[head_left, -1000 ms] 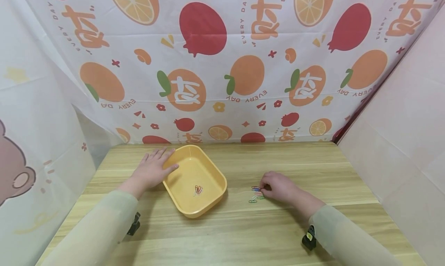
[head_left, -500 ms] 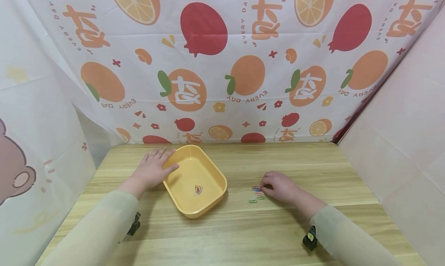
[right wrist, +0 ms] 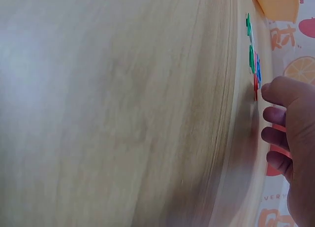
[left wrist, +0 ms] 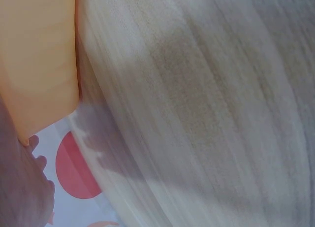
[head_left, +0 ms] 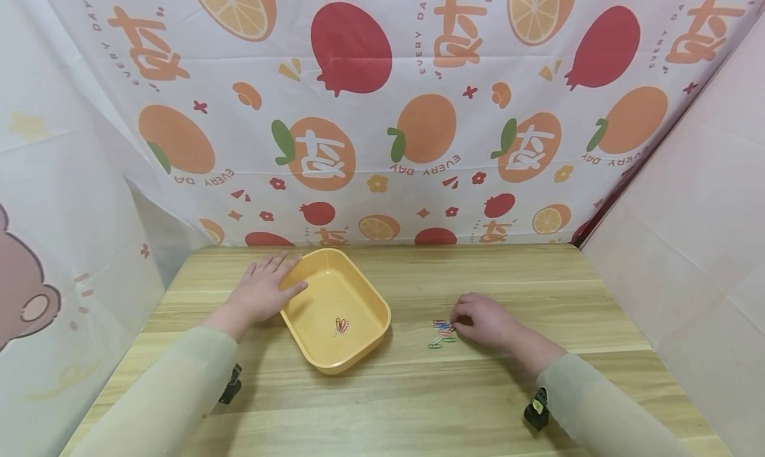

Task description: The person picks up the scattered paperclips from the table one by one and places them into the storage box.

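Pale green sleeves (head_left: 173,384) are worn with small black wrist devices (head_left: 536,410).

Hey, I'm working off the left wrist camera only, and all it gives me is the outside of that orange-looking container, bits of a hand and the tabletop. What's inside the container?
Observer: A few paper clips, some of them red, lie in the tray.
Operator: Thanks. What's off to its right?
Observer: The right hand, its fingertips at the edge of some loose clips on the table.
Operator: What colours are those?
Observer: Green, blue and red ones show in the right wrist view.
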`<state>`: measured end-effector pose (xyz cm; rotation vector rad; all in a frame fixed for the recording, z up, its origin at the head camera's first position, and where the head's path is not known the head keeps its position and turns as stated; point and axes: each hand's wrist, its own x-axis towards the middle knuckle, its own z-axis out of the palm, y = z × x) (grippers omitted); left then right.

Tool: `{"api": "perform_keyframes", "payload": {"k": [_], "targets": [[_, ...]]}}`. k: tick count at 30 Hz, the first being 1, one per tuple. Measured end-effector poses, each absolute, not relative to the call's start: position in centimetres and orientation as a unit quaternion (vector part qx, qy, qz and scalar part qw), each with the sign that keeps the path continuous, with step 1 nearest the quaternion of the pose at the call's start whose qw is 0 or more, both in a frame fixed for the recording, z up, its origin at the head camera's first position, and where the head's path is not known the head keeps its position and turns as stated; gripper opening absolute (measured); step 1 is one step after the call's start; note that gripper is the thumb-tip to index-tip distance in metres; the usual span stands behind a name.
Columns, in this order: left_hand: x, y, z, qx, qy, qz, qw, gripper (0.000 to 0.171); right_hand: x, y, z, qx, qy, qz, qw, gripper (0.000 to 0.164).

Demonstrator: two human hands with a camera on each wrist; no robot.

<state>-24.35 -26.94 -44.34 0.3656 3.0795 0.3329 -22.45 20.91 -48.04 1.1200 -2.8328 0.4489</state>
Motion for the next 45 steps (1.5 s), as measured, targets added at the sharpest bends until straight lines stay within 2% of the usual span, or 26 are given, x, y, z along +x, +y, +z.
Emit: {"api": "perform_keyframes", "payload": {"k": [19,32,40,45], "targets": [[-24.0,-26.8,-44.0,0.117,0.988,0.104,0.013,0.076,-22.5,21.5,-48.1,0.399,-0.906,0.137,0.037,0.004],[-23.9,-26.8,-44.3,0.114,0.988,0.105,0.01,0.077,-23.3,20.6,-46.7,0.323,-0.926,0.163,-0.111,0.018],[-23.9,-26.7,-44.0,0.116,0.987,0.109,0.013,0.076,-23.6,19.9,-46.1,0.294,-0.93,0.162,-0.151,0.016],[-24.0,-26.8,-44.1,0.116,0.987,0.108,0.015,0.077,-23.5,19.9,-46.2,0.294,-0.932,0.155,-0.145,0.018]]}}
